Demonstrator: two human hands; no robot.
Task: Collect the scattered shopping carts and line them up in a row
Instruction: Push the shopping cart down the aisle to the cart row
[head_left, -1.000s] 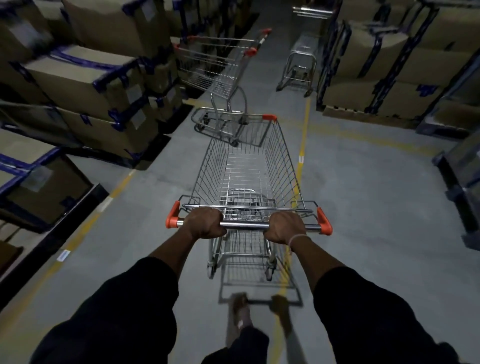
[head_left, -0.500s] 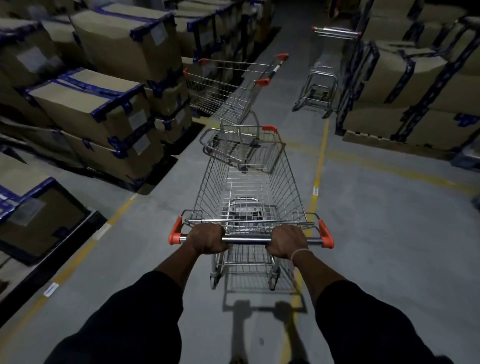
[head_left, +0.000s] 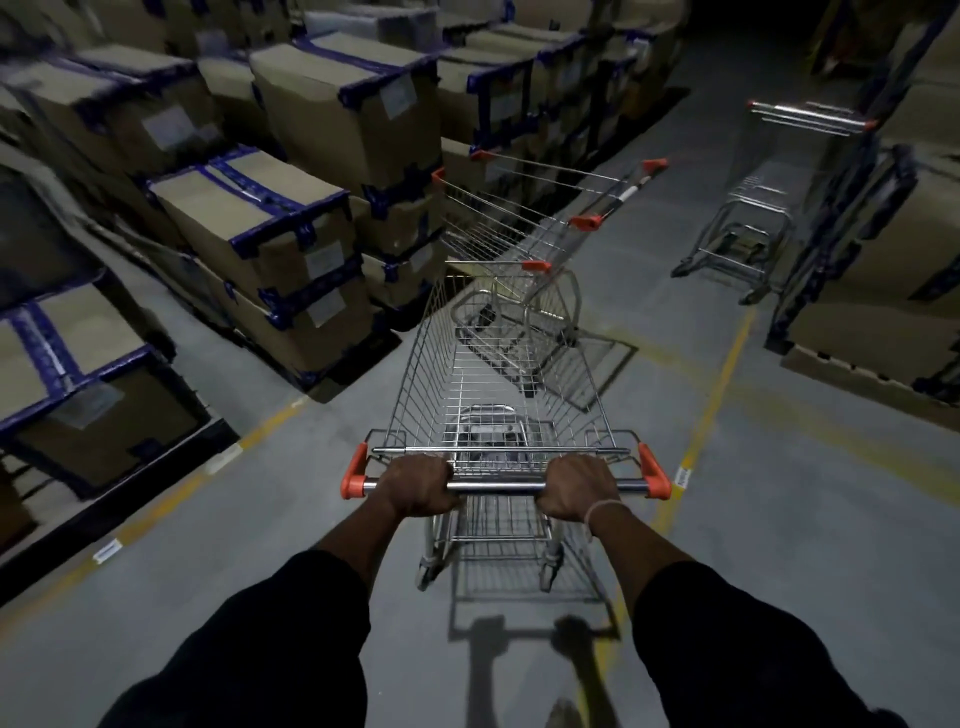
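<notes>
Both hands grip the smooth, round chrome handle bar (head_left: 501, 487) of a silver wire-mesh shopping cart (head_left: 498, 395). The left hand (head_left: 418, 486) has its fingers curled over the bar near the left orange plastic end cap (head_left: 355, 472); the right hand (head_left: 579, 488), with a thin pale band around the wrist, is wrapped around the bar near the right orange end cap (head_left: 655, 472). Both forearms come out of loose black sleeves (head_left: 270, 639).

The held cart stands in the middle of the aisle on a dull grey concrete floor (head_left: 805, 519). Its basket is a tapering grid of thin bright rods, narrower at the far end, with an orange corner piece on the front rim. Just ahead, a second wire shopping cart (head_left: 524, 223) of the same make sits angled across the path, its orange-capped handle pointing up and right; its curved tubular lower frame shows through the held cart's front mesh, and whether the two touch cannot be told. A third metal cart (head_left: 753, 228) stands well apart at the upper right, blurred, beside the stacks there.

Along the left, brown cardboard boxes (head_left: 249, 218) edged with blue tape are stacked in blocky rows, each with a pale rectangular label. More taped boxes rise on the right. Worn yellow painted lines (head_left: 711, 405) run along the floor on either side of the aisle.
</notes>
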